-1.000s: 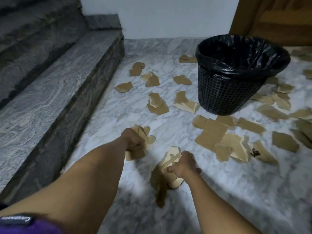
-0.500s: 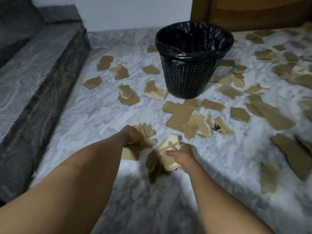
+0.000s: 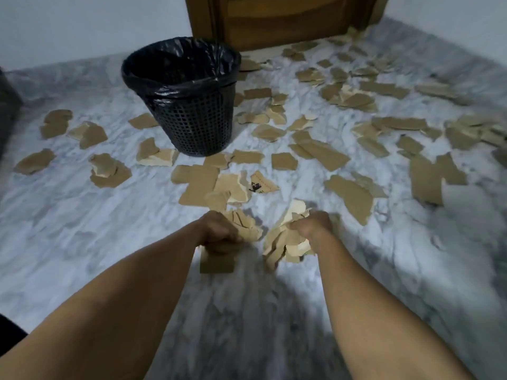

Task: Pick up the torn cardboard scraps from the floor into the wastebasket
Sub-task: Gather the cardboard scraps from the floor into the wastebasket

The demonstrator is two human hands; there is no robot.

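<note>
My left hand grips a bunch of brown cardboard scraps, one flat piece hanging below the fist. My right hand grips a second bunch of paler scraps. Both fists hover low over the marble floor, side by side. The black mesh wastebasket, lined with a black plastic bag, stands upright beyond them to the upper left. Several torn scraps lie on the floor between my hands and the basket, such as a large pile, and many more spread to the right.
A wooden door closes the far wall behind the basket. A dark stair edge shows at the far left. Scraps also lie left of the basket. Bare grey-white marble floor lies near my arms.
The view has swung right: the stairs have slid almost out of frame and more scattered scraps appear on the right. Both hands keep their bunches and have moved slightly closer together.
</note>
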